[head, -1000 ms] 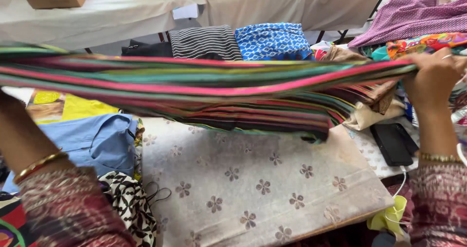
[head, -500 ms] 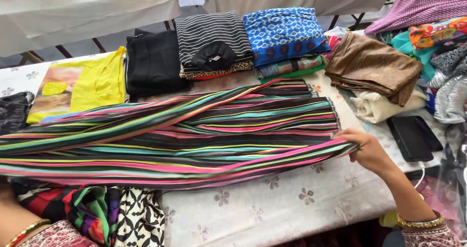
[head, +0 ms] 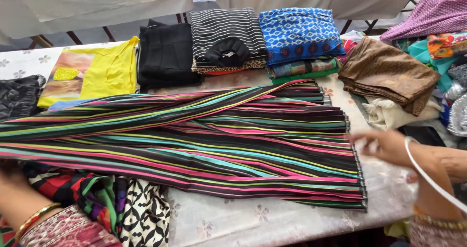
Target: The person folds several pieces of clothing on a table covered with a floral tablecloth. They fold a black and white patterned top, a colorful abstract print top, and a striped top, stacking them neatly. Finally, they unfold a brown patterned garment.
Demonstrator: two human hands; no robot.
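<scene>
The striped cloth (head: 204, 145) lay flat across the surface (head: 272, 222), its folded end near the right edge. The right hand (head: 384, 147) hovered blurred at that end, grip loose and holding nothing; smoothing the layers square there would serve best. The left hand (head: 9, 176) was mostly hidden under the cloth, so its grip could not be told.

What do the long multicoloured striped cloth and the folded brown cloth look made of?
Long multicoloured striped cloth: thin, smooth woven fabric, perhaps synthetic or silky; it lies flat in fine soft folds. Folded brown cloth: slightly glossy fabric with a faint sheen, possibly satin-like.
</scene>
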